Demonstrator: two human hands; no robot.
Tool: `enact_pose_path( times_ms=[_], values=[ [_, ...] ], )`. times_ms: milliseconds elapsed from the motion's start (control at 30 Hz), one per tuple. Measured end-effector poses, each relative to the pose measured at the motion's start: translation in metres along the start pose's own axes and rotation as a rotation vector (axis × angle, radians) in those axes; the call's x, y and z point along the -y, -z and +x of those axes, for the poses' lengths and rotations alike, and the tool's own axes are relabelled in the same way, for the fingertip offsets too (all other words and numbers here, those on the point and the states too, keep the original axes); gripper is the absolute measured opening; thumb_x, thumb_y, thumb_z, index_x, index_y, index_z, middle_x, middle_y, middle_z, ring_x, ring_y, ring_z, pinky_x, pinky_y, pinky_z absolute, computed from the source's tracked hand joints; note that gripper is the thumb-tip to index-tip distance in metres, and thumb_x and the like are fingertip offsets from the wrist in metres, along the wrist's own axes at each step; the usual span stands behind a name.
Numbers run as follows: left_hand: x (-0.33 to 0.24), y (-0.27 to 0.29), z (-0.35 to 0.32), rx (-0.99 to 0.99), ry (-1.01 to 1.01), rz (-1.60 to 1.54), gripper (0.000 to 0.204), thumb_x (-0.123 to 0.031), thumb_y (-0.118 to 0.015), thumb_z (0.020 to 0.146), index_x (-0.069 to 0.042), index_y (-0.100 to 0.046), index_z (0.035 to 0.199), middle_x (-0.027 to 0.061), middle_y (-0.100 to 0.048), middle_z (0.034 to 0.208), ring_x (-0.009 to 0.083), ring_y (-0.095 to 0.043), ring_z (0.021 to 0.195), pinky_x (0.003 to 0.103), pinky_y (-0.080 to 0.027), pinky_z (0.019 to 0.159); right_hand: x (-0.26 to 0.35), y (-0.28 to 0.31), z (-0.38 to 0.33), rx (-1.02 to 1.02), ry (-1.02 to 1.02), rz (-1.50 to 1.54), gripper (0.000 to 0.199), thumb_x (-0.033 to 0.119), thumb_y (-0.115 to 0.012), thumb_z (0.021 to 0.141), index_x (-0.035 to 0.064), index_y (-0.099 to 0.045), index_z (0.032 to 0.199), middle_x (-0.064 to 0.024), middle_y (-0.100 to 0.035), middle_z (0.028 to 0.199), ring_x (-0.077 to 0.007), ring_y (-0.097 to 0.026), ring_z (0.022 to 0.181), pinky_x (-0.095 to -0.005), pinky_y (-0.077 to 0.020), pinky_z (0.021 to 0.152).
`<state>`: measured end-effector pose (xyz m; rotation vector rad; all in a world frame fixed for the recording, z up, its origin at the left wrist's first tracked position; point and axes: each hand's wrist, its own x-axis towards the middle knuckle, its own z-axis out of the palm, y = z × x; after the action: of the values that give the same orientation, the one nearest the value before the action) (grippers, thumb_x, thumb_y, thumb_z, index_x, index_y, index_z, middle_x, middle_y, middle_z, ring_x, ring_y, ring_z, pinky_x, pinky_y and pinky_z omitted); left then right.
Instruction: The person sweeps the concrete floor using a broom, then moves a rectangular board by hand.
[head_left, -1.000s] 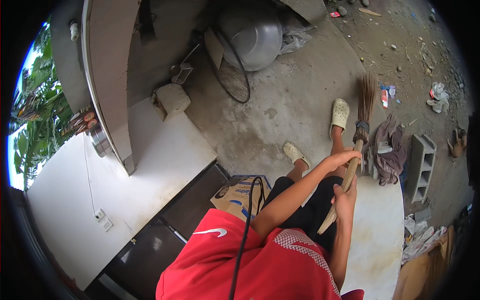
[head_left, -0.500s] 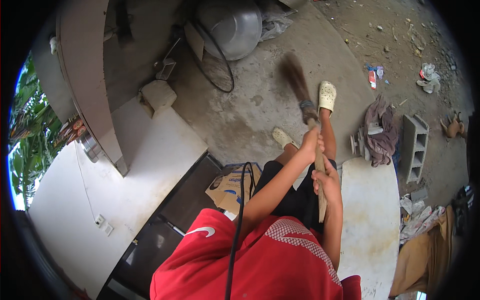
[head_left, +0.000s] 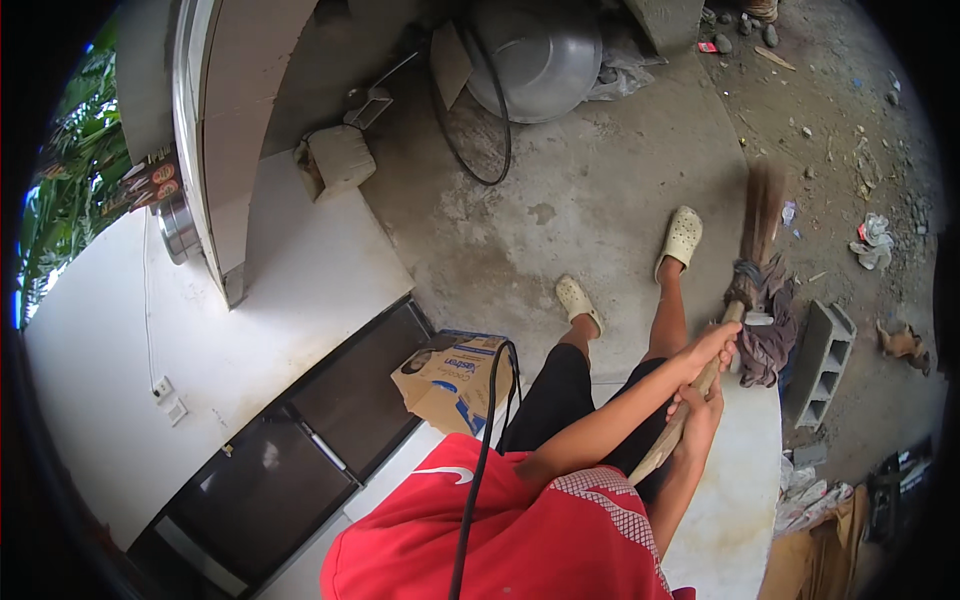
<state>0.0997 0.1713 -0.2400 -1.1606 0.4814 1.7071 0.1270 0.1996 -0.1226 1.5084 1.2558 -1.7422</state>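
Note:
I grip a broom (head_left: 660, 448) with a wooden handle and brown bristles, both hands wrapped round the handle. My left hand (head_left: 714, 347) is closed higher up, nearer the bristles. Just below it, close to my body, my right hand (head_left: 697, 412) is closed round the same handle. The slightly blurred bristles point away from me, over the right edge of the concrete floor (head_left: 600, 180). Whether their tips touch the ground I cannot tell. A crumpled brownish cloth (head_left: 768, 350) lies beside the bound neck of the broom.
A hollow concrete block (head_left: 825, 365) stands at the right. Litter such as a plastic wrapper (head_left: 874, 240) dots the dirt. A large metal basin (head_left: 535, 60) with a black hose (head_left: 460, 155) is at the far side. A cardboard box (head_left: 450, 375) sits by my left leg.
The broom has swung to the right, its bristles passing from the concrete in front of my feet to the floor's right edge. Both hands moved right with it, and my view has shifted.

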Motion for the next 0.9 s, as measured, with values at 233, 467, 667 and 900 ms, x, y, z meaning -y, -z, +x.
enact_pose_path(
  times_ms=[233,467,667,900],
  values=[
    [-0.026,0.115,-0.032,-0.486,-0.329,-0.328,0.027,-0.035,-0.054,0.080,-0.012,-0.043,0.072,-0.0026,-0.042,0.059,0.0075,-0.036,0.044,0.024,-0.033,0.040,-0.024,-0.026,0.043,0.667,-0.363,0.051,0.038,0.007,-0.055,0.077,-0.0017,-0.042,0.112,-0.0048,-0.050,0.066,-0.0102,-0.046,0.045,-0.0229,-0.0379,0.037],
    [-0.063,0.145,0.033,-0.697,-0.324,0.073,0.030,-0.033,-0.049,0.080,-0.008,-0.042,0.065,0.0040,-0.042,0.055,0.0189,-0.041,0.044,0.035,-0.038,0.044,-0.028,-0.048,0.117,0.612,-0.338,-0.190,0.019,0.009,-0.050,0.081,0.0035,-0.046,0.099,-0.0017,-0.049,0.067,-0.0059,-0.044,0.050,-0.0201,-0.0355,0.039],
    [0.034,0.028,0.098,-0.312,-0.336,0.074,0.028,-0.026,-0.051,0.080,-0.006,-0.048,0.061,0.0059,-0.047,0.048,0.0171,-0.047,0.038,0.031,-0.039,0.038,-0.004,0.074,0.069,0.234,-0.111,0.022,0.048,0.012,-0.050,0.083,0.0046,-0.040,0.129,0.0011,-0.047,0.070,-0.0038,-0.042,0.047,-0.0181,-0.0345,0.036],
    [0.043,0.010,0.059,0.068,-0.237,0.144,0.024,-0.025,-0.051,0.082,-0.008,-0.047,0.066,0.0016,-0.047,0.053,0.0119,-0.045,0.043,0.027,-0.038,0.041,-0.014,0.022,0.007,-0.048,0.141,-0.379,0.060,0.007,-0.054,0.080,0.0054,-0.032,0.136,0.0022,-0.049,0.076,-0.0042,-0.040,0.049,-0.0181,-0.0321,0.041]
  ],
)
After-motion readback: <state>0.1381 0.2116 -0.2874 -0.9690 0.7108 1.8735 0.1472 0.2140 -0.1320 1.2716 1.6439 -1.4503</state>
